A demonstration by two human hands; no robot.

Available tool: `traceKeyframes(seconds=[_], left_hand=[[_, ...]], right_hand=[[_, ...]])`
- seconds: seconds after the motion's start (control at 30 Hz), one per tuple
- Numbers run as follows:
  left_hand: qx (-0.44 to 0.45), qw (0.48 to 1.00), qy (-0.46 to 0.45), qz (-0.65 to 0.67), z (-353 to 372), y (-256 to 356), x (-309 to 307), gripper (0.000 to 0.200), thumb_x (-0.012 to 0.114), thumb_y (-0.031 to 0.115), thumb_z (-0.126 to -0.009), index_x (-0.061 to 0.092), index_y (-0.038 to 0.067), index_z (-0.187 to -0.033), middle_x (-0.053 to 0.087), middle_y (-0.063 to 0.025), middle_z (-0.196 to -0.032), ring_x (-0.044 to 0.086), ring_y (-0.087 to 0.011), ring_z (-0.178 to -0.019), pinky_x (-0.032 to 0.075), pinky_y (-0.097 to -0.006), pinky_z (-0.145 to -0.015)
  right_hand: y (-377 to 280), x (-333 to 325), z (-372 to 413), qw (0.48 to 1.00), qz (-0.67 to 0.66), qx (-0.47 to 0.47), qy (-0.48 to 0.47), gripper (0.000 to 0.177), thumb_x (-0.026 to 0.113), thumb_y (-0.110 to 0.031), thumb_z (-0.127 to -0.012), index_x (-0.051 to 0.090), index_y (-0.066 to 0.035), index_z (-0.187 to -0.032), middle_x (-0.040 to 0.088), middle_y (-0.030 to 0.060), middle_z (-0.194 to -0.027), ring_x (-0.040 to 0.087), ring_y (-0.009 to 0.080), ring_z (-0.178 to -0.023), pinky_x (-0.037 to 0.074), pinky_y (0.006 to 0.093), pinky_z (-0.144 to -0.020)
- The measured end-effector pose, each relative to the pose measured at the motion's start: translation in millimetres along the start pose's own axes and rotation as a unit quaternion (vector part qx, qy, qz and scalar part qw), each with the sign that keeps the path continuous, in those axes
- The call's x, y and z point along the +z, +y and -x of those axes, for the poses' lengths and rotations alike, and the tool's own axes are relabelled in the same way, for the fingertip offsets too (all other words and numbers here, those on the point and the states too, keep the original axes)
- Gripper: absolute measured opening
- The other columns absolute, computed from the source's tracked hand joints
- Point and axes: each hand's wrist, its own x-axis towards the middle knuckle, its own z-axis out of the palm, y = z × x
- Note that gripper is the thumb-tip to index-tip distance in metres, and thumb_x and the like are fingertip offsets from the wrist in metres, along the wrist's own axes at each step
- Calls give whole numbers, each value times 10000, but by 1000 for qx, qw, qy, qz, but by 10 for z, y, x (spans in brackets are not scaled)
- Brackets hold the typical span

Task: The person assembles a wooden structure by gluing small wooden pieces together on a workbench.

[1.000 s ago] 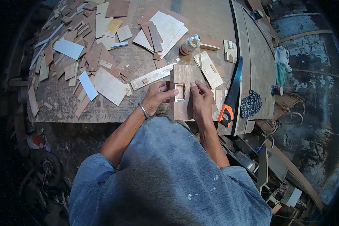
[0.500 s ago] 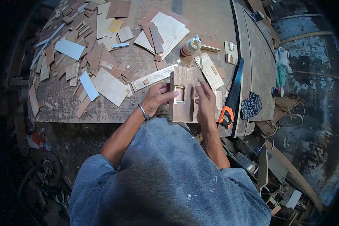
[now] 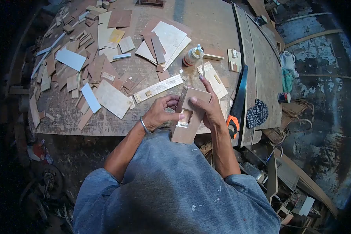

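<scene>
A brown wooden box (image 3: 183, 134) with a rectangular cutout in its upper face is held tilted between both hands, over the table's front edge. White material shows along the cutout's lower rim. My left hand (image 3: 158, 113) grips the box's left side, its thumb at the cutout. Around the right side closes my right hand (image 3: 212, 111), thumb on the top face and index finger stretched forward. Beyond the hands stands an open glue bottle (image 3: 192, 57), with a thin stick (image 3: 202, 64) leaning at its mouth. A pale strip of wood (image 3: 158, 88) lies just ahead of my left hand.
Wood offcuts (image 3: 72, 60) cover the left of the table (image 3: 62, 128). At the right lie a handsaw (image 3: 240, 97) with an orange handle and a dark patterned round cloth (image 3: 257, 113). A small can (image 3: 284, 97) sits by the right edge.
The box has come nearer my body and tilted clockwise. My right hand, apart from the box before, now grips its right side. My left hand keeps its hold.
</scene>
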Motion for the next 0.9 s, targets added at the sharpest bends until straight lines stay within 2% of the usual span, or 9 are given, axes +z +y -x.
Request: traceKeyframes(seconds=[0.27, 0.47, 0.57, 0.63, 0.7, 0.73, 0.83, 0.87, 0.9], left_hand=[[2, 1000, -4, 3, 1, 90, 34, 737, 891, 217, -735, 563, -54, -1337, 650, -98, -1195, 601, -167, -1137, 500, -313, -982], [9, 999, 30, -42, -6, 134, 104, 713, 890, 234, -745, 569, -50, -1314, 665, -98, -1159, 620, -163, -1086, 514, -305, -948], [19, 997, 39, -62, -15, 252, 172, 667, 880, 223, -759, 578, -37, -1293, 672, -87, -1133, 622, -156, -1063, 515, -303, -943], [13, 998, 31, -50, -26, 252, 194, 608, 867, 180, -776, 588, -14, -1280, 668, -60, -1120, 605, -138, -1071, 508, -298, -957], [-29, 997, 39, 52, -58, 324, 244, 582, 854, 236, -790, 610, 6, -1266, 671, -53, -1111, 612, -140, -1064, 503, -313, -943], [-54, 992, 44, 103, -82, 342, 263, 571, 847, 264, -797, 622, 16, -1259, 673, -49, -1106, 616, -142, -1060, 500, -320, -936], [-100, 981, 103, 129, -280, 347, 226, 471, 813, 328, -828, 663, 64, -1188, 671, -31, -1074, 618, -148, -1012, 485, -356, -896], [-109, 976, 140, 124, -382, 349, 219, 406, 819, 352, -820, 677, 106, -1110, 666, -18, -1041, 612, -159, -977, 462, -378, -868], [-97, 971, 161, 149, -473, 356, 219, 400, 824, 352, -815, 675, 113, -1099, 662, -16, -1028, 609, -163, -976, 461, -386, -869]], right_hand=[[-51, 40, -2, 1000, 14, 2, 14, 1019, 845, -85, -784, 245, -69, -1608, 635, 209, -1297, 665, 258, -1112, 567, 377, -941], [-126, -60, -8, 999, -38, -26, -7, 1027, 814, -86, -793, 199, -72, -1616, 564, 237, -1402, 599, 283, -1237, 509, 405, -1038], [-161, -112, -26, 999, -17, -37, -28, 1027, 804, -100, -799, 184, -73, -1617, 526, 240, -1449, 572, 301, -1277, 491, 423, -1061], [-180, -124, -50, 998, -9, -52, -21, 975, 779, -183, -840, 196, -70, -1613, 497, 226, -1485, 559, 304, -1295, 487, 421, -1068], [-182, -124, -70, 998, -14, -66, 19, 968, 770, -280, -844, 216, -50, -1605, 460, 235, -1519, 523, 307, -1342, 468, 429, -1091], [-231, -130, -67, 997, -8, -74, 18, 928, 727, -307, -881, 203, -71, -1609, 447, 218, -1530, 518, 298, -1344, 471, 420, -1089], [-234, -415, -166, 997, -4, -69, 24, 926, 706, -371, -919, 162, -99, -1617, 403, 245, -1526, 499, 358, -1348, 470, 487, -1078], [-238, -471, -188, 996, -13, -68, 49, 883, 696, -332, -935, 174, -152, -1625, 426, 204, -1521, 537, 315, -1320, 517, 394, -965], [-242, -493, -201, 995, -30, -79, 44, 891, 695, -337, -935, 163, -153, -1626, 406, 213, -1529, 524, 331, -1334, 506, 408, -988]])
